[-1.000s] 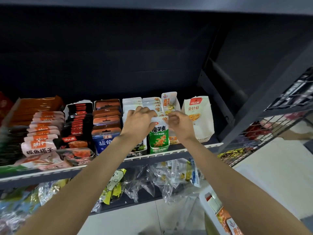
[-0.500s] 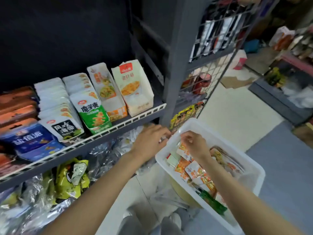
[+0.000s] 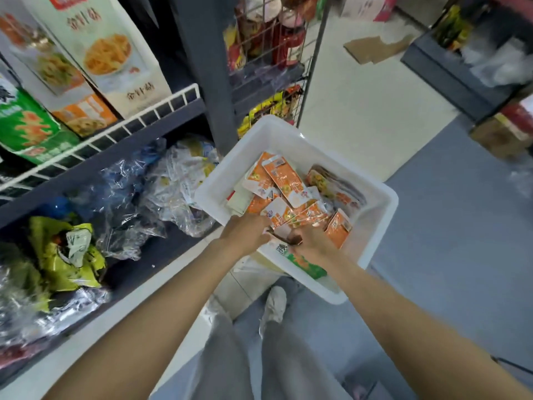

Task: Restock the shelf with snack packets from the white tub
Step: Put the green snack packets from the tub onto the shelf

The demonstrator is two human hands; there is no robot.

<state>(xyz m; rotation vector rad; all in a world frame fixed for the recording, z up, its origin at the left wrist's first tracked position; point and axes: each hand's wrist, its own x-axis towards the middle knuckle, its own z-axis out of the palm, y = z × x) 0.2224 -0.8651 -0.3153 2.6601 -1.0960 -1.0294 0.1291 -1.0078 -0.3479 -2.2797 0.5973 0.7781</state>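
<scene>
The white tub point(image 3: 377, 203) sits low in front of me, holding several orange snack packets point(image 3: 284, 180) and a green packet point(image 3: 305, 262) at its near edge. My left hand point(image 3: 245, 233) reaches into the tub's near side, fingers on the orange packets. My right hand point(image 3: 310, 241) is beside it, fingers curled over packets just above the green one. Whether either hand has a firm hold is hard to tell. The shelf point(image 3: 121, 131) with its white wire rail is at upper left, with green and white-orange packets point(image 3: 112, 53) standing on it.
The lower shelf holds clear plastic bags point(image 3: 176, 183) and yellow-green packs point(image 3: 66, 255). A dark upright post point(image 3: 207, 62) and a wire rack point(image 3: 274, 44) with goods stand behind the tub. My legs and a white shoe point(image 3: 275, 304) are below. Cardboard point(image 3: 375, 49) lies on the floor.
My hands have left the shelf's packets and dropped into the white tub. My view has swung down and right, and both hands have moved to the tub's near side.
</scene>
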